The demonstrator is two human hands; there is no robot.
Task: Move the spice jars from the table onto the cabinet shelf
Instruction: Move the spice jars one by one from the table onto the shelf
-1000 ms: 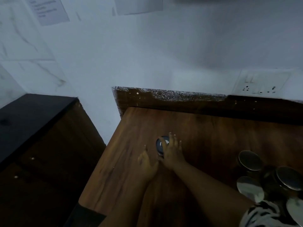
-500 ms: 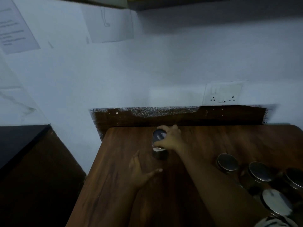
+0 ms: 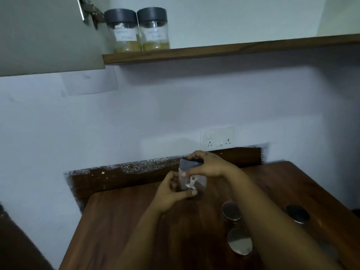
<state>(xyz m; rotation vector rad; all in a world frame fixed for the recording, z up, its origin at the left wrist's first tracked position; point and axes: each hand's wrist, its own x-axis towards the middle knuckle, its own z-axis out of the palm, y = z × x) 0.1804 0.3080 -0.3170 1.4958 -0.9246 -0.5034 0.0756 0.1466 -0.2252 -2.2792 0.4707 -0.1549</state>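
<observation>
- Head view, centre: a spice jar with a dark lid is held upright above the far end of the wooden table. It is clasped at the lid by the right hand and at its lower body by the left hand, both closed on it.
- Head view, lower right: three more jars are seen standing on the table, partly hidden by the right forearm.
- Head view, top: two dark-lidded jars with yellowish contents are shown side by side, touching, at the left end of the cabinet shelf, beside the open cabinet door.
- Head view, wall: a socket plate is mounted just above the table's back edge.
</observation>
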